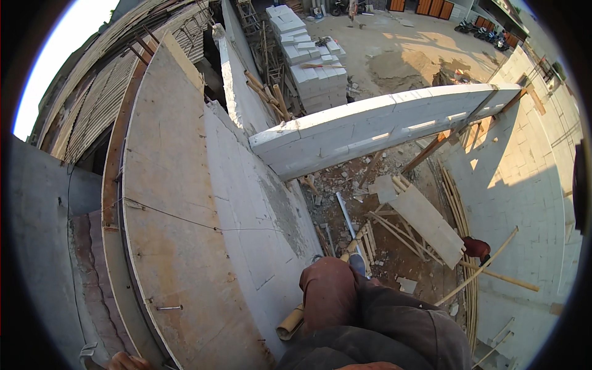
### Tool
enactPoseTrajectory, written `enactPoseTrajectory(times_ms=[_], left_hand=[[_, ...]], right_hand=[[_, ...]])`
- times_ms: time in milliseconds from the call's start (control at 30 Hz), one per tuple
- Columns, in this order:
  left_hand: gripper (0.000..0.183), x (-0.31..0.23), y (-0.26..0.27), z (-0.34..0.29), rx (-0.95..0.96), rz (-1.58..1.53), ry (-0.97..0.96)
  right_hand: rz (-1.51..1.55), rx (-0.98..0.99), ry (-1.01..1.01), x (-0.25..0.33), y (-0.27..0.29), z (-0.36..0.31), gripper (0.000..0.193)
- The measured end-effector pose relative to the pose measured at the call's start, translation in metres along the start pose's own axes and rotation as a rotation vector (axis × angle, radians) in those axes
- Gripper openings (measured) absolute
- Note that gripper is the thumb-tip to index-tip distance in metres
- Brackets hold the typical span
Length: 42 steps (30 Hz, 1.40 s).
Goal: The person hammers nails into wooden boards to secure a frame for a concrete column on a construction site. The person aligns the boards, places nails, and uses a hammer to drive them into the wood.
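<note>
My left hand [128, 362] shows only in part at the lower left edge, with its fingers curled beside the formwork. Whatever it may grip is hidden. Close by lies a small grey metal piece [88, 350], too cut off to name. A tall plywood formwork board [179, 203] stands against the block wall [246, 216]. Out of the board's lower part sticks a nail [169, 307], and a thin wire [179, 217] runs across its face. At the bottom edge, a sliver of skin [370, 366] probably belongs to my right arm or hand; its fingers are out of sight.
Below me stands a bamboo pole [290, 324] by the wall. Rubble, timber and a plank [425, 222] lie far down on the ground. Another person [476, 248] bends there. A block beam wall [382, 120] crosses ahead; stacked white blocks [314, 80] stand beyond. Corrugated roofing [92, 92] slopes at left.
</note>
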<state>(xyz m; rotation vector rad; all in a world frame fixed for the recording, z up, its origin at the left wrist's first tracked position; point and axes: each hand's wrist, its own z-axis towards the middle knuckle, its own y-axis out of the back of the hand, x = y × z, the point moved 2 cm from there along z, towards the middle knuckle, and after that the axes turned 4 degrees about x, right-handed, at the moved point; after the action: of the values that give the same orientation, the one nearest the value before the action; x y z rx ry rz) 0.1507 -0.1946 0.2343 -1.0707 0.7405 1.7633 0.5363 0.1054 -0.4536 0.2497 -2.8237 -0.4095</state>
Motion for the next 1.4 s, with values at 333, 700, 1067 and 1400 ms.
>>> enactPoseTrajectory(times_ms=[333, 700, 1067, 1400], left_hand=[[0.026, -0.001, -0.036, 0.013, -0.179, -0.021, 0.08], [0.027, -0.002, -0.051, 0.003, -0.363, 0.112, 0.14], [0.034, 0.015, -0.068, 0.03, -0.537, 0.129, 0.248], [0.038, 0.013, -0.066, 0.04, -0.455, 0.078, 0.236]], right_hand=[[-0.092, -0.036, 0.105, 0.067, 0.027, 0.064, 0.068], [-0.469, -0.007, 0.254, 0.085, 0.03, 0.104, 0.063], [-1.01, 0.149, 0.217, 0.166, 0.258, -0.032, 0.033], [-0.86, -0.051, 0.417, 0.179, 0.327, -0.172, 0.029]])
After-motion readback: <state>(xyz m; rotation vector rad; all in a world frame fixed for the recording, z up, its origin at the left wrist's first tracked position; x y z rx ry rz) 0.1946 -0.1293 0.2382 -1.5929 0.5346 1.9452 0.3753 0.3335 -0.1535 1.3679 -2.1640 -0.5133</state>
